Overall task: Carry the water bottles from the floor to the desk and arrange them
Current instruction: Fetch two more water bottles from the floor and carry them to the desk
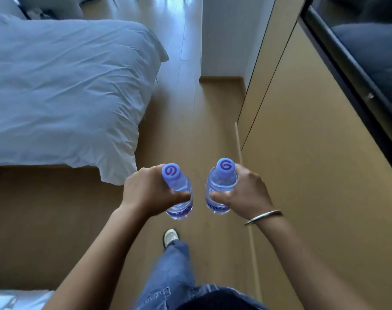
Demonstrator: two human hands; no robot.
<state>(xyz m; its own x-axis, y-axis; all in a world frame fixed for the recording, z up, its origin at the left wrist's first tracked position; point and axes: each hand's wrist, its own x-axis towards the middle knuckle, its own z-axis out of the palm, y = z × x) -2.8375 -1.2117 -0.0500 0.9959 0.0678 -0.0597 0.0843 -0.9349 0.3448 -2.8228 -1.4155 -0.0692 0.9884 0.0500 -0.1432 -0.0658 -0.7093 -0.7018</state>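
While the person stood on the wooden floor point(213, 121), a bed with a rumpled white duvet point(63, 86) filled the upper left of the frame. Just left of centre, the left hand point(145, 193) had its fingers and thumb curled round the shoulder of one water bottle point(179, 193), held upright with its purple cap point(171, 172) facing the camera. Just right of centre, the right hand point(239, 193), a metal bangle point(263, 217) on its wrist, gripped a second water bottle point(220, 189) the same way; the two bottles hung near each other without touching, above a jeans-clad leg and a pale shoe point(170, 236). A tan cabinet front point(313, 164) ran down the right side. No desk was in view, so the carry looked unfinished. The bottles appeared full, so probably moderately heavy, with thin plastic walls likely to give under a hard squeeze; the ribbed shoulder below the cap seemed the surest hold.
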